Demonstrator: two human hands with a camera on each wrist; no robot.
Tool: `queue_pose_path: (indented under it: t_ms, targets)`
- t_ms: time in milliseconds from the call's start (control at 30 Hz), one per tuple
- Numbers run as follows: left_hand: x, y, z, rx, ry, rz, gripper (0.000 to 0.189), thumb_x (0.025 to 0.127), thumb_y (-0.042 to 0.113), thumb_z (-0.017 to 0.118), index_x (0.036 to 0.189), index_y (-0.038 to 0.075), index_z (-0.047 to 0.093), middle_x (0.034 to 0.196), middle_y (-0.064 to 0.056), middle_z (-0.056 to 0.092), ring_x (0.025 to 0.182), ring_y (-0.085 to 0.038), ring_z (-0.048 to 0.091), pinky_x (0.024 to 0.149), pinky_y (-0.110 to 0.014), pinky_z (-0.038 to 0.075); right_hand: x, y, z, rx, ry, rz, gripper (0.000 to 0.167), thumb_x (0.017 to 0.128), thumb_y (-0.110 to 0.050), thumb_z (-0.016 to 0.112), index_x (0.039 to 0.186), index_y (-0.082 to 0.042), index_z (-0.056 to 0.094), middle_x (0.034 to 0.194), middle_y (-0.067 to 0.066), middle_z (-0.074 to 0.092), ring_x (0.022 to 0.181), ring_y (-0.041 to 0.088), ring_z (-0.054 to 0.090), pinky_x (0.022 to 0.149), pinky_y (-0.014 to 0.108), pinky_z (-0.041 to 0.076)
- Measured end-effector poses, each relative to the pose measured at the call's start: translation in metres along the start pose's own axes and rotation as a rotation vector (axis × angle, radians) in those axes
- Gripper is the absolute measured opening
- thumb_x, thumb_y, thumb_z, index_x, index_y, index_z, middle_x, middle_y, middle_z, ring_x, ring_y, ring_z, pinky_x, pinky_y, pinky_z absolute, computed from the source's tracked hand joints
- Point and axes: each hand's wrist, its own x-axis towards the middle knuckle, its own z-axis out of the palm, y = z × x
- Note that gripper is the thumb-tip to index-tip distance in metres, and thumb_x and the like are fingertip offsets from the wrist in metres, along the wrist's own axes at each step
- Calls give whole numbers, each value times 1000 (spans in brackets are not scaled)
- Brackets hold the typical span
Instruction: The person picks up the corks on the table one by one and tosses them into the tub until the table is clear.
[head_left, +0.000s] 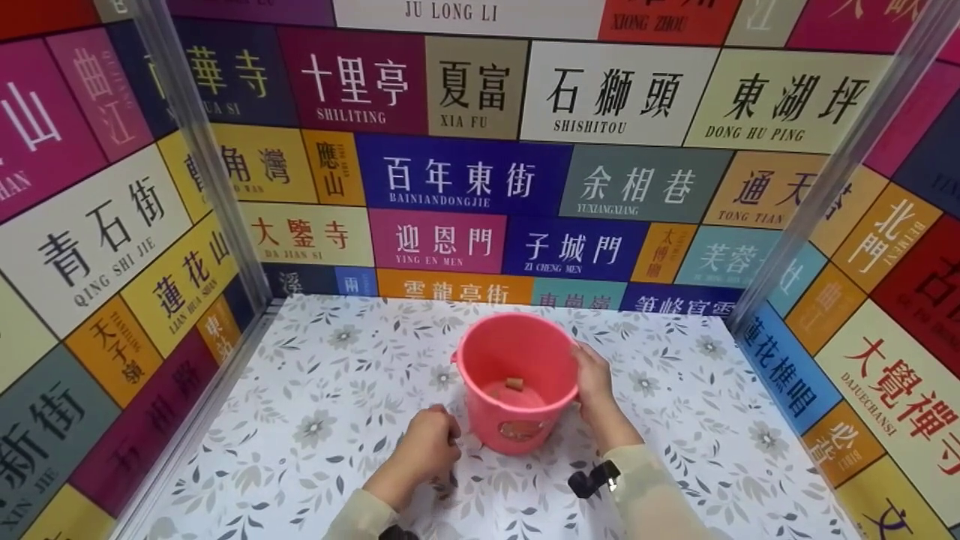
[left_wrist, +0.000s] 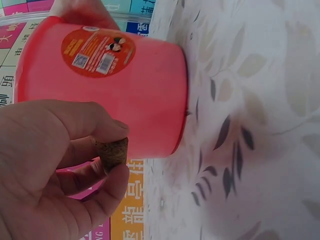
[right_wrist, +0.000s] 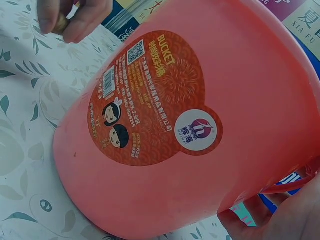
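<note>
A pink plastic bucket (head_left: 484, 412) stands upright on the table, a round orange label (right_wrist: 150, 100) on its side. Inside, on the bottom, lies a small brown cork-like piece (head_left: 514, 383). My right hand (head_left: 595, 381) grips the bucket at its right side near the rim, where the handle joins; part of its fingers is hidden behind the wall. To the left of the bucket, low over the table, my left hand (head_left: 429, 446) pinches a cork (left_wrist: 114, 154) between thumb and fingertips. That cork is outside the bucket, seen best in the left wrist view.
The table is covered by a white cloth (head_left: 315, 427) with grey leaves and flowers. Panels with colourful place-name signs (head_left: 461, 172) enclose it at the back and both sides, with clear corner posts (head_left: 817, 172). A dark wrist strap (head_left: 592, 480) hangs at the right cuff.
</note>
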Motion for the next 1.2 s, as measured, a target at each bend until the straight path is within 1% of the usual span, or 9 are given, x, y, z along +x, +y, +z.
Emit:
queue_pose_path:
  t_ms: [133,267,533,733,867,967,1033,1100,1200]
  targets:
    - [5,-3,-9,-2,30,16,9,72,-2,74,80,2,75,78,1,56,71,-12,49,64,-26,45,0,1,0,-3,9,0,46,112,-27,48,149,-3,59,149,26,61,135,41,60,117,53,49]
    - [9,-4,-19,12,50,10,11,71,-2,74,81,2,75,79,0,58,72,-13,51,65,-28,48,0,1,0,3,7,-2,47,112,-28,48,150,-2,57,149,27,61,135,43,60,116,53,50]
    - [16,-3,-37,46,131,10,11,68,-1,75,79,1,76,79,-3,61,73,-19,59,67,-32,53,-2,-2,-1,-23,-16,30,49,113,-31,46,154,-5,55,152,27,58,136,42,59,110,47,55]
    - [20,-1,-52,62,199,1,13,69,-3,72,80,3,77,79,-3,64,78,-21,63,73,-37,57,-2,-2,-3,-39,-32,43,48,112,-30,44,155,-8,54,153,25,58,137,41,59,115,51,51]
    - [24,0,-61,58,223,-28,15,70,-4,72,82,3,78,81,-4,66,79,-21,64,76,-39,59,-1,0,-3,-30,-24,32,49,112,-30,46,153,-6,55,152,26,59,136,42,60,110,48,55]
    - [26,2,-67,63,251,-43,14,70,-4,71,81,4,77,82,-5,66,79,-21,63,76,-40,59,0,1,-1,-25,-7,16,49,112,-32,48,151,-5,57,149,26,61,134,42,61,110,49,55]
    - [27,3,-69,70,275,-43,12,70,-4,70,77,4,76,81,-6,66,78,-21,62,75,-40,58,1,2,1,-27,5,4,48,111,-32,49,150,-4,59,148,25,62,132,40,62,114,54,51]
    - [28,4,-71,80,301,-43,11,70,-3,71,76,5,75,81,-6,66,78,-21,63,74,-40,58,1,1,1,-30,11,6,48,111,-30,49,150,-4,58,149,26,61,134,41,62,116,55,50]
    - [32,9,-73,87,326,-45,13,71,-3,72,81,2,78,84,-9,70,82,-27,67,78,-43,61,1,0,-1,-29,2,16,49,112,-30,47,152,-4,56,152,27,58,137,42,59,118,55,49]
